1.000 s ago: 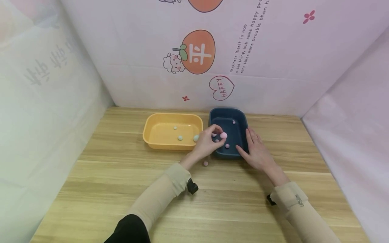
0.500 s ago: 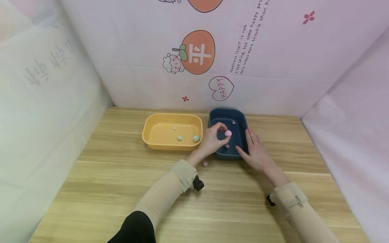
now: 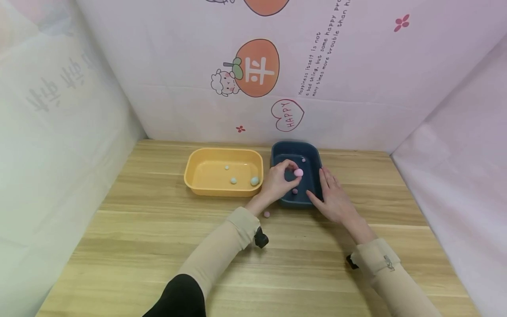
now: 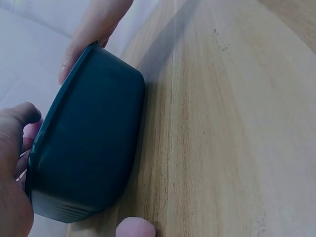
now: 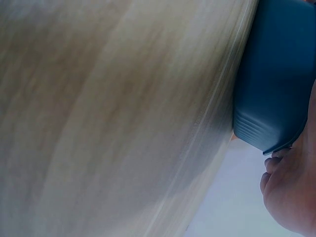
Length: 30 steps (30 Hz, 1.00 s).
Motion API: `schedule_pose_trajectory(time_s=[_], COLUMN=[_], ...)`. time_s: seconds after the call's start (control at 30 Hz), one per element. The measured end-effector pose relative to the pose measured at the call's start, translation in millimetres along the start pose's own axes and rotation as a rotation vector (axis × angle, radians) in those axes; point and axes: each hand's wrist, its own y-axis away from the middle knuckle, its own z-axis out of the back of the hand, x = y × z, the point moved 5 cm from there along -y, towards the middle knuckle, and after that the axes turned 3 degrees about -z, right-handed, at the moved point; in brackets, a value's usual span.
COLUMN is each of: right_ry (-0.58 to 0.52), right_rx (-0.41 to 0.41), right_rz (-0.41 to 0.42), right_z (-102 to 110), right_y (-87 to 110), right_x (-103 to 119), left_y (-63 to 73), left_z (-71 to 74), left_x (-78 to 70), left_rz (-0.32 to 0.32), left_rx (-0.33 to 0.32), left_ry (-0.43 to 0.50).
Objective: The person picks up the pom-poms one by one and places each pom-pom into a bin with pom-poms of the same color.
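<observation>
My left hand (image 3: pixel 276 181) pinches a pink ball (image 3: pixel 299 173) between thumb and fingertips, over the inside of a dark blue bin (image 3: pixel 291 204). Small pinkish balls lie in that bin, one near the back (image 3: pixel 303 160) and one toward the front (image 3: pixel 295 191); my left hand hides part of the floor. At the bin's right side my right hand (image 3: pixel 335 200) rests against the rim, fingers straight and thumb spread toward the front corner. Another pink ball (image 4: pixel 136 227) lies on the table just outside the bin, in front of it.
A yellow bin (image 3: pixel 223 192) stands left of the blue one, holding a small pale green ball (image 3: pixel 227 167), a middle one (image 3: pixel 233 181) and a larger one (image 3: pixel 255 181). A printed cloth (image 3: pixel 178 114) hangs behind the wooden table (image 3: pixel 158 229).
My left hand has moved right and slightly back over the blue bin, carrying the pinched pink ball, then slowed. The right hand has stayed at the rim.
</observation>
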Motion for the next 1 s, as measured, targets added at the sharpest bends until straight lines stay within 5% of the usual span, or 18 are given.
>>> schedule_pose_trajectory(time_s=[0.23,0.5,0.73,1.0], right_ry=[-0.001,-0.012,-0.007,-0.021], right_rx=[0.007,0.000,-0.006,-0.009], right_rz=[-0.005,-0.006,-0.005,-0.005], right_z=[-0.7,-0.5,-1.0,-0.6], right_y=[-0.5,-1.8,-2.1,-0.8], right_x=[-0.2,-0.4,-0.4,-1.2], left_y=[2.8,12.3,32.0,56.9], left_z=[2.4,9.4,30.2,45.3], left_x=[0.2,4.7,-11.6,-10.4], left_rz=[-0.003,-0.080,-0.061,-0.095], left_rx=[0.002,0.001,0.024,0.015], left_ry=[0.027,0.063,0.132,0.046])
